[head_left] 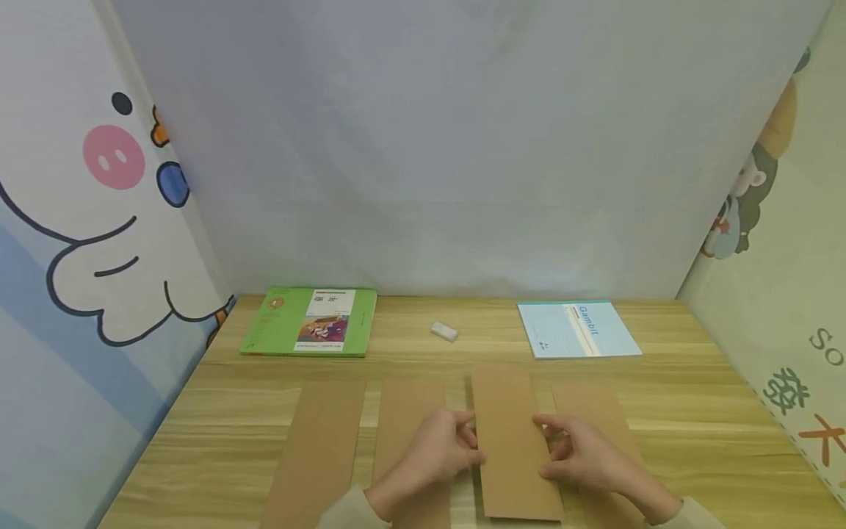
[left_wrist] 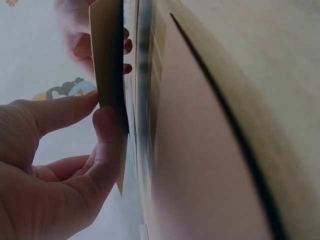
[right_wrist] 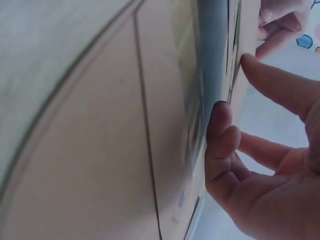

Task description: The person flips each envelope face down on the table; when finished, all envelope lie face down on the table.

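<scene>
A rectangular piece of brown cardboard (head_left: 512,441) is raised a little above the table, slightly tilted, its shadow beside it. My left hand (head_left: 441,447) holds its left edge between thumb and fingers. At the opposite edge, the thumb and fingers of my right hand (head_left: 584,452) grip it. From the left wrist view the held cardboard (left_wrist: 107,55) is seen nearly edge-on, clear of the tabletop. Two similar cardboard pieces, one at far left (head_left: 320,448) and one partly under my left arm (head_left: 411,411), lie flat. Another (head_left: 588,404) lies partly beneath my right hand.
Toward the back left of the wooden table (head_left: 687,382) lies a green book (head_left: 277,330). A small white eraser (head_left: 444,331) sits at the back middle. At the back right is a light-blue notebook (head_left: 555,330). Fabric walls (head_left: 449,147) enclose the table's back and sides.
</scene>
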The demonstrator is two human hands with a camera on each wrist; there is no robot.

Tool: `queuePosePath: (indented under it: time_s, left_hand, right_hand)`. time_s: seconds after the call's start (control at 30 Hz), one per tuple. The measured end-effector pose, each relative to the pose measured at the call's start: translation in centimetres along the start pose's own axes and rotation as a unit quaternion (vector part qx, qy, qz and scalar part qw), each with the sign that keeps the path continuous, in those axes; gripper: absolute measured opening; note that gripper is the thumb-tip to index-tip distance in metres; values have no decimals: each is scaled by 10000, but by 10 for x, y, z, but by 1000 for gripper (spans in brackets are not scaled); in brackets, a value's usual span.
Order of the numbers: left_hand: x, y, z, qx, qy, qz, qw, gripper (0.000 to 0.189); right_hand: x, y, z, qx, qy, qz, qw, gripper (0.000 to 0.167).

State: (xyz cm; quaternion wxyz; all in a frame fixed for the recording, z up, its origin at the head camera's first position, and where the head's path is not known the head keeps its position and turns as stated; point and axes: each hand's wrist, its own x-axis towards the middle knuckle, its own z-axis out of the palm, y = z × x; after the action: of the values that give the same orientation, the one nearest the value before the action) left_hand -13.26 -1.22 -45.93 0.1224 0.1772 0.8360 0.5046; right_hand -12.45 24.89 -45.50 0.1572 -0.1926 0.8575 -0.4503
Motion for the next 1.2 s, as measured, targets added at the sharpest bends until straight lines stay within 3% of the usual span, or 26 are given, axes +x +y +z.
queuePosePath:
  time_s: [0.27, 0.7, 0.9, 1.07, 1.2]
  left_hand:
    - [-2, -4, 3, 685, -193, -30, 9975, 22]
    - [-2, -7, 2, 754, -426, -91, 9962, 24]
    - [-3, -6, 1, 643, -541, -253, 9961, 37]
    - [-2, -5, 1, 602, -573, -290, 9961, 27]
    - [0, -1, 4, 758, -503, -148, 9957, 24]
  right_hand:
    - [-1, 1, 2, -251, -174, 101, 9995, 76]
    - [1, 2, 5, -700, -176, 66, 9974, 76]
    - [1, 1, 5, -778, -173, 30, 9968, 77]
    - [-1, 2, 5, -614, -105, 47, 9980, 78]
    - [-5, 5, 0, -522, 120, 34, 9986, 78]
